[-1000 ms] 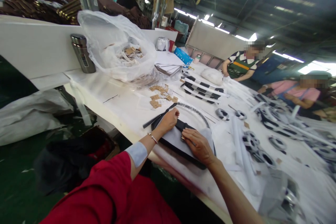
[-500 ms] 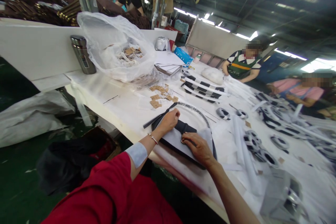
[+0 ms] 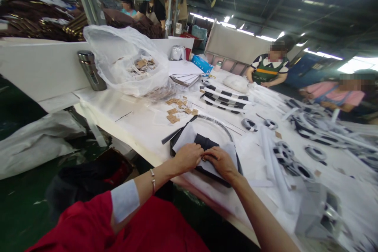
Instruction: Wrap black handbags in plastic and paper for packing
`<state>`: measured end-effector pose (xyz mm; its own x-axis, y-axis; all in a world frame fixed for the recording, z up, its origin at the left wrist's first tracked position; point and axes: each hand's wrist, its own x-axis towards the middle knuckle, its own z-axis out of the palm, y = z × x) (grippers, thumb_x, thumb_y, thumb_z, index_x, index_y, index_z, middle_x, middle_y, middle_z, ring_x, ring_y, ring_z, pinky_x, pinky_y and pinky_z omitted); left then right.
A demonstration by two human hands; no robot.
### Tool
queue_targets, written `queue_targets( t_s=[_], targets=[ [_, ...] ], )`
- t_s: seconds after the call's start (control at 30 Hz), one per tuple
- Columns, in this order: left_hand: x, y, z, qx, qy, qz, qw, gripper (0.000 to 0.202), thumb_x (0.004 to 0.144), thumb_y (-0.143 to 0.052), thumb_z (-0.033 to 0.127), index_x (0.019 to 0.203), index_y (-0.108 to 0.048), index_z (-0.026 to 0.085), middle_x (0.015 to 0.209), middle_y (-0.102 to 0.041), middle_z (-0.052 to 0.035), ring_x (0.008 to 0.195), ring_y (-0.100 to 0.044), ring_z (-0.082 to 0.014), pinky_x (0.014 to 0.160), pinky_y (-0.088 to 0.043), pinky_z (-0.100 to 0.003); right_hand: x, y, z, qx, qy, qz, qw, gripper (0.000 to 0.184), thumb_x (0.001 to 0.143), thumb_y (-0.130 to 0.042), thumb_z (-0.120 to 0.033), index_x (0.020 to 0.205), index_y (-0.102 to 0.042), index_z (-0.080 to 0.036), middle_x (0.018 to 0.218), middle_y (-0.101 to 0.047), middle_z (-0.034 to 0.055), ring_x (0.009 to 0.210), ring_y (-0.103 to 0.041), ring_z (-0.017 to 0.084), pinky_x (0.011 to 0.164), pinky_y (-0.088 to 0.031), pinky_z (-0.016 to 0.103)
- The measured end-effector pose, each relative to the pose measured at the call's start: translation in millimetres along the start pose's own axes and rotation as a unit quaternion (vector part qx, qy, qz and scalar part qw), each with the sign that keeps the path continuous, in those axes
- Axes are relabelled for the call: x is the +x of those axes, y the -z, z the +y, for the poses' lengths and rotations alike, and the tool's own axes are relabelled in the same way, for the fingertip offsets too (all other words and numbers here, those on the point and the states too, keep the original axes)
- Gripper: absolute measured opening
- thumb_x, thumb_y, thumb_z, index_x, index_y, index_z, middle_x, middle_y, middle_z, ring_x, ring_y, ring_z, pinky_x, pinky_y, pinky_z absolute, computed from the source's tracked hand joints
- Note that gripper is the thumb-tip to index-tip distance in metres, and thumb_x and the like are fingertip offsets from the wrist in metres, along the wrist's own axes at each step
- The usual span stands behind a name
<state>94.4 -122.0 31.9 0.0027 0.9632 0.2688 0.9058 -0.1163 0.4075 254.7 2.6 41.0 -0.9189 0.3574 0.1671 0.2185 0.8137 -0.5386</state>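
Fingers on my left hand (image 3: 186,158) and my right hand (image 3: 221,162) are bent and close together, holding down a black cloth strip (image 3: 205,141) on white paper (image 3: 189,138). Under them, a long black pad (image 3: 214,176) lies flat and slanted near the table (image 3: 124,126) edge, with tan tags (image 3: 174,112) up on the left and white rolls (image 3: 270,153) on the right.

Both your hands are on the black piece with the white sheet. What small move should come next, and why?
I'd probably smooth the black fabric flap flat with the left hand and right hand, because both hands meet at its lower edge and the white sheet around it looks loose.
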Motion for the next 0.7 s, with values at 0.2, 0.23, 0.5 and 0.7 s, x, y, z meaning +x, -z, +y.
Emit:
queue_targets(
  t_s=[0.2,0.23,0.5,0.7],
  targets=[
    [-9.6,-10.5,0.2,0.032,0.018,0.009,0.999,0.013,0.095,-0.050,0.020,0.093,-0.062,0.019,0.089,-0.063,-0.0037,0.088,-0.059,-0.0202,0.080,-0.045,-0.032,8.3,6.7,-13.5,-0.121,-0.013,-0.045,0.992,0.015,0.093,-0.061,-0.022,0.089,-0.074,-0.026,0.091,-0.071,0.0010,0.090,-0.061,0.018,0.081,-0.047,0.030],
    [-8.7,-10.4,-0.5,0.034,0.022,0.012,0.999,0.012,0.094,-0.050,0.019,0.092,-0.063,0.019,0.089,-0.063,-0.0034,0.088,-0.059,-0.0199,0.080,-0.045,-0.032,9.2,7.5,-15.8,-0.128,-0.013,-0.047,0.991,0.015,0.093,-0.060,-0.022,0.086,-0.073,-0.025,0.090,-0.070,0.0012,0.089,-0.061,0.018,0.080,-0.047,0.029],
    [-12.1,-10.0,-2.7,0.034,0.023,0.019,0.999,0.011,0.093,-0.052,0.017,0.093,-0.062,0.021,0.092,-0.064,-0.0020,0.090,-0.058,-0.0193,0.082,-0.044,-0.031,9.2,-3.6,-33.7,-0.192,-0.085,-0.005,0.978,0.013,0.093,-0.058,-0.023,0.084,-0.066,-0.021,0.091,-0.067,0.0063,0.089,-0.060,0.022,0.076,-0.045,0.031],
    [-10.3,-10.0,-5.1,0.039,0.024,0.009,0.999,0.013,0.093,-0.049,0.016,0.089,-0.060,0.021,0.089,-0.063,-0.0028,0.089,-0.058,-0.0205,0.079,-0.043,-0.032,9.1,-15.1,-40.4,-0.210,-0.152,0.019,0.966,0.013,0.093,-0.058,-0.026,0.085,-0.066,-0.021,0.094,-0.068,0.0069,0.092,-0.061,0.022,0.075,-0.046,0.031]
  ],
)
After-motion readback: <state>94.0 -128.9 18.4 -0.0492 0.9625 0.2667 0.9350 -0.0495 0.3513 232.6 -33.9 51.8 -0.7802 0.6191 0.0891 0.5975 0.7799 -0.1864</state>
